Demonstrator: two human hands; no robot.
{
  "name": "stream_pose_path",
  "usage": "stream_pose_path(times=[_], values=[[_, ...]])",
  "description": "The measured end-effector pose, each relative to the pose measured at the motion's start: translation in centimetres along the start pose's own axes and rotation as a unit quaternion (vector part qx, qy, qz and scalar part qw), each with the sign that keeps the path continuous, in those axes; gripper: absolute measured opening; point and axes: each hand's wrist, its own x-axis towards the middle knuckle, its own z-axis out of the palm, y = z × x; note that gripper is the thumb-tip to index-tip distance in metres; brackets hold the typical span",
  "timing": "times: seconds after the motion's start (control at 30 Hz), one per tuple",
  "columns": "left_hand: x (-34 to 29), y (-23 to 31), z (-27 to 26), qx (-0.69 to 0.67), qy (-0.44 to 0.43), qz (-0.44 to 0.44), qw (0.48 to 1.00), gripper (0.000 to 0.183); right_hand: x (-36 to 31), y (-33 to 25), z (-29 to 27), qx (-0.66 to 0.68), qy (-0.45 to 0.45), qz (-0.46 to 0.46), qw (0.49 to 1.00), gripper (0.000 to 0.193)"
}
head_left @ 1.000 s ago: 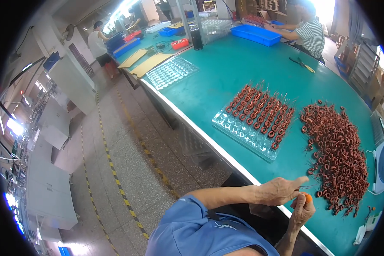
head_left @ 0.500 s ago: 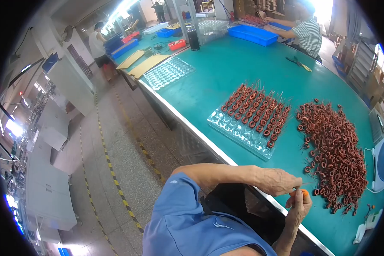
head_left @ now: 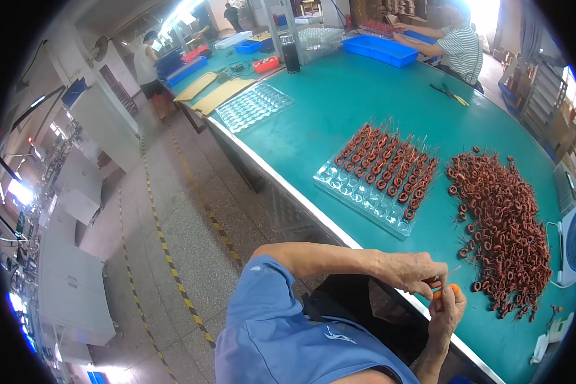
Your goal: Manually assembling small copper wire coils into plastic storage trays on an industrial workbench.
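My left hand's (head_left: 406, 272) index finger, outstretched a second ago, now curls in, so both hands meet around a reddish coil (head_left: 434, 280) at the counter's (head_left: 313, 121) edge; the right hand (head_left: 450, 313) bunches beneath, its pinch hidden.

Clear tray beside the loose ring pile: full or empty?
Partly filled: reddish-brown rings sit in rows on the tray, while many clear cells toward its lower-left edge are bare.

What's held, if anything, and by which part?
Probably a red-brown ring coil, mostly hidden, at the left hand; gripped part can't be told. Orange piece at the right hand: held or worn, unclear.
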Motion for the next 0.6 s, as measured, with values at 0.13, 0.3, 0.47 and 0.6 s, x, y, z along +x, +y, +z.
stream_pose_path(times=[0.13,0.3,0.47,0.6], values=[[0.4,0.0,1.5,0.021,0.085,0.022,0.996,0.031,-1.0,-0.2,1.4,-0.176,0.103,-0.136,0.97,0.027],[0.7,-0.5,2.0,-0.267,0.173,0.042,0.947,0.019,1.2,-2.4,2.3,-0.305,0.114,-0.227,0.918,0.021],[0.8,-0.7,1.6,-0.36,0.199,0.111,0.905,0.025,3.8,-5.6,3.7,-0.172,0.034,-0.072,0.982,0.019],[1.9,-2.7,1.5,-0.361,0.177,0.132,0.906,0.025,5.6,-4.7,1.9,-0.09,-0.037,-0.071,0.993,0.029]])
